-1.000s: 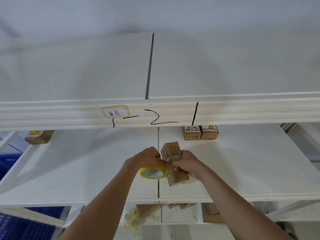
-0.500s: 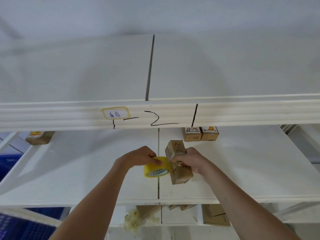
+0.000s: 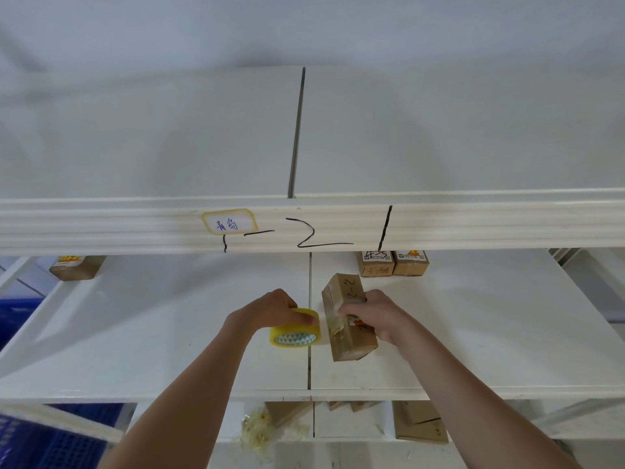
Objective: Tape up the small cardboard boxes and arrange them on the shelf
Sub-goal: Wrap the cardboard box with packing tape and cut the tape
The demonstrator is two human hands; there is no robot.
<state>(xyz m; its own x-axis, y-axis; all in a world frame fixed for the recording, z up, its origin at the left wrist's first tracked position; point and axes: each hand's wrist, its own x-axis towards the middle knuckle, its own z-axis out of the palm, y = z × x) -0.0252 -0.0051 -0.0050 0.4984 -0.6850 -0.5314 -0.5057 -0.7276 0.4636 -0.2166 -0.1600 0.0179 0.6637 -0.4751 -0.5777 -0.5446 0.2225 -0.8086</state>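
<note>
The small cardboard box point(image 3: 348, 316) sits at the centre of the frame, held above the middle shelf point(image 3: 473, 333), its long axis running from upper left to lower right with "2-2" written on the upper face. The right hand point(image 3: 378, 316) wraps around its middle from the right, fingers curled over the top and fingertips at the left edge. Just left of it, apart by a narrow gap that a short strip of clear tape seems to bridge, is the yellow tape roll point(image 3: 295, 330), gripped from above by the left hand point(image 3: 270, 308), fingers curled over the rim. So the box lies right of the roll, and the right hand is the one that carries it; any further pull of tape would run sideways across the box's short dimension.

Two taped boxes point(image 3: 392, 264) stand side by side at the back of the shelf, upper right of the hands, with open shelf between. Another box point(image 3: 76, 267) rests at far left. More cartons point(image 3: 419, 421) show on the lower shelf.
</note>
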